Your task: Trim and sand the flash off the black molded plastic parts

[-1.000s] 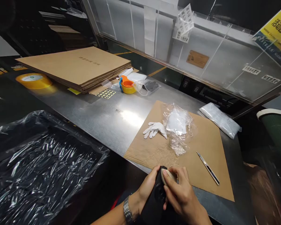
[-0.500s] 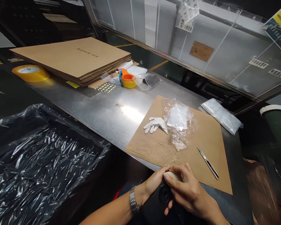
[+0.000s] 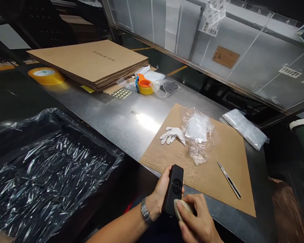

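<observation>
My left hand [image 3: 160, 190] is wrapped round a black box-shaped device [image 3: 172, 199] with a round lens-like part on its face. In my right hand [image 3: 198, 216] a folded pale cloth [image 3: 181, 208] is pinched, pressed to the lower right edge of the device. Both hands are in front of the table's near edge. Past them lies a flattened brown cardboard sheet [image 3: 230, 145]. On it rest a white glove [image 3: 172, 135], a crumpled clear plastic bag [image 3: 198, 130] with something white inside, and a slim utility knife [image 3: 229, 180].
A stack of flat cardboard [image 3: 91, 60] stands at the far left, beside a roll of yellow tape [image 3: 46, 76]. An orange tape dispenser [image 3: 144, 84] sits behind the middle. To the left is a bin lined with black plastic [image 3: 53, 179]. A clear bag pack [image 3: 245, 128] lies right.
The device has tilted more upright, showing its whole face. My right hand with the cloth has moved down from its top to its lower edge. The view has shifted slightly.
</observation>
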Tool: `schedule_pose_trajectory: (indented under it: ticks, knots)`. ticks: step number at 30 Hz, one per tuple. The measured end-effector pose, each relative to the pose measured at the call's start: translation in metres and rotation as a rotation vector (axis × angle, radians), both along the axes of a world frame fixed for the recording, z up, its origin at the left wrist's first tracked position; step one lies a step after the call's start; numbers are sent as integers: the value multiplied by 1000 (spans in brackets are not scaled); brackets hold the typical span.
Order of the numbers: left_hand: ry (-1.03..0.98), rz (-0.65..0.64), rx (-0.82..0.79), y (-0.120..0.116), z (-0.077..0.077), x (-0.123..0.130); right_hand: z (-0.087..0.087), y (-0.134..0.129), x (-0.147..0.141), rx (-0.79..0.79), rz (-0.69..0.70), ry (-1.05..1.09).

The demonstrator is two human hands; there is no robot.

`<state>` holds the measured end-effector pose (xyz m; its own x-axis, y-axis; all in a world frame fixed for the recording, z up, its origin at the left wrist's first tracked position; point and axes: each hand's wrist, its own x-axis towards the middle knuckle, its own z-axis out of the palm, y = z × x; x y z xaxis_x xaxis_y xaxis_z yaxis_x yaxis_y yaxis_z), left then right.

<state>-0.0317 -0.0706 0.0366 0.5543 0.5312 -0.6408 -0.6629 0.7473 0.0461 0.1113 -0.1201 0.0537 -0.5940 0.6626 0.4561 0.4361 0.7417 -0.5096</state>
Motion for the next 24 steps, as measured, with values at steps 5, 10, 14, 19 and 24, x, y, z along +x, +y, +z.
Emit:
schedule_pose_trajectory:
  ticks: [5,10,14,19,24]
  knots:
    - [44,56,56,-2,6,3,3,-3,10,19,19,13]
    - [451,166,242,-13,7,12,11,1,-2,72,-24,-114]
    - [563,227,364,-22,11,18,16,27,-2,41,-208,-190]
    - [305,259,162,-17,5,17,20,34,-6,-88,-158,-153]
    - [234,179,-19,3,-9,2,-7,-7,-14,14,-33,-4]
